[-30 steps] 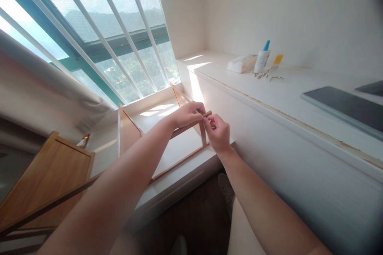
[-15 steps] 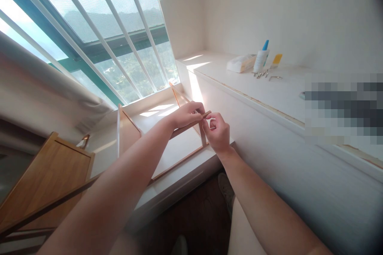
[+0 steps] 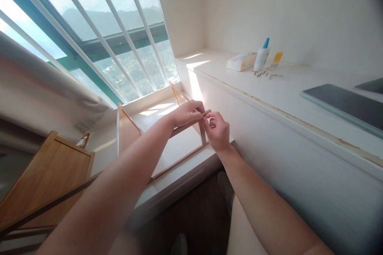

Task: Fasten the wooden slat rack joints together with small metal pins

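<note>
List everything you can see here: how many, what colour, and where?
Wooden framework: pieces not clearly countable, brown, on the ledge
Window ledge: one, white, below the window
Window: one, green frame, white bars, upper left
Curtain: one, greyish beige, left
Wooden panel: one, orange-brown, lower left
Counter: one, white, right
Packet: one, whitish, counter's back
Bottle: one, white, blue top, beside packet
Yellow-topped item: one, right of bottle
Screws: several, silvery, before bottle
Hex key: one, silvery, right of screws
Phone-like devices: two, dark, far right
Floor: dark brown, bottom
Shoes: two, pale, bottom
Left hand: one, bare, gripping framework
Right hand: one, bare, at framework's end
</note>
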Available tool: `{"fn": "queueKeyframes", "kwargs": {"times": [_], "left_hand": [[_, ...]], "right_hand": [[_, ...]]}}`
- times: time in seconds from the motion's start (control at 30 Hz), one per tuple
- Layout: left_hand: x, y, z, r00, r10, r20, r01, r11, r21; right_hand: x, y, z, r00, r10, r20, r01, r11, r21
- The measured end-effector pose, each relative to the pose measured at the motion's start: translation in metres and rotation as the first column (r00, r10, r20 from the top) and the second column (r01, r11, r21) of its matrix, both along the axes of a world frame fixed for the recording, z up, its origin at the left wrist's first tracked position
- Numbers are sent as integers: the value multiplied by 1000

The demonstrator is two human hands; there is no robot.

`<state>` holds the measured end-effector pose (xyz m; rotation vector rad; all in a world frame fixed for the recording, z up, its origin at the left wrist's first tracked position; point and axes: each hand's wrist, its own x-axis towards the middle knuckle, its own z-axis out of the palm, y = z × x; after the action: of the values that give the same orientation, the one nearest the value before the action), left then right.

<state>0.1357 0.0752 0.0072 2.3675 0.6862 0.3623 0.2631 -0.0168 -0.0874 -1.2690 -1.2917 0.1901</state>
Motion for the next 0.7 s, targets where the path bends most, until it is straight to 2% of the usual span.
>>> {"fn": "queueKeyframes", "kwargs": {"times": [0.7], "left_hand": [[1,1,-1,1000,4,24,-3,999,-43]], "right_hand": [[-1,0,1,997,36,-74,-37,999,-11]]}}
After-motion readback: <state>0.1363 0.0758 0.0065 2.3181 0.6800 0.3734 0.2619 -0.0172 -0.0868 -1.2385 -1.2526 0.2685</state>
